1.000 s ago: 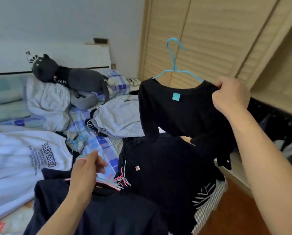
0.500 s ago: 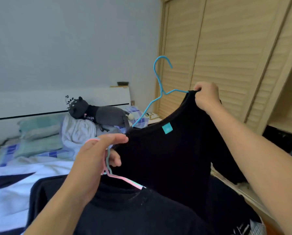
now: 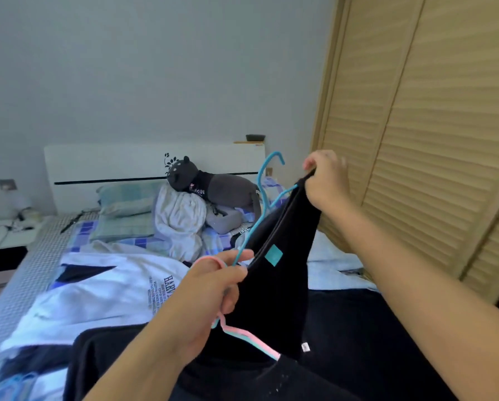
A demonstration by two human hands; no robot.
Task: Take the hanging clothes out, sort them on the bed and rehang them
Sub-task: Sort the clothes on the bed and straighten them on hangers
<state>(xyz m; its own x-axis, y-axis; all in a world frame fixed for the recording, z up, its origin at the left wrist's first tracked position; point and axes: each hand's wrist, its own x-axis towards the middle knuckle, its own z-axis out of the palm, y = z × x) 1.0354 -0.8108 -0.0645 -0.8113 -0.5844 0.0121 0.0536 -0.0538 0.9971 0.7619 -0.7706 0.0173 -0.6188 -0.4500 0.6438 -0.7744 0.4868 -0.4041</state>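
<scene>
Black top [image 3: 280, 273] on a blue wire hanger [image 3: 267, 195] is pinched at its shoulder by the right hand [image 3: 326, 180]; below it, the left hand [image 3: 210, 287] is curled round pink hangers [image 3: 242, 334], above the bed [image 3: 40, 256].

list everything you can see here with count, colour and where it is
black top: 1, black with a teal tag, held up on the blue hanger
blue hanger: 1, light blue, inside the black top
pink hanger: 1, pink and teal, in the left hand
dark garment: 1, black, on the bed in front
white sweatshirt: 1, white with dark print, on the bed
plush cat: 1, grey, near the headboard
pillow: 1, pale green, at the headboard
wardrobe doors: slatted, tan, right
left hand: grips pink hanger
right hand: pinches black top's shoulder
</scene>
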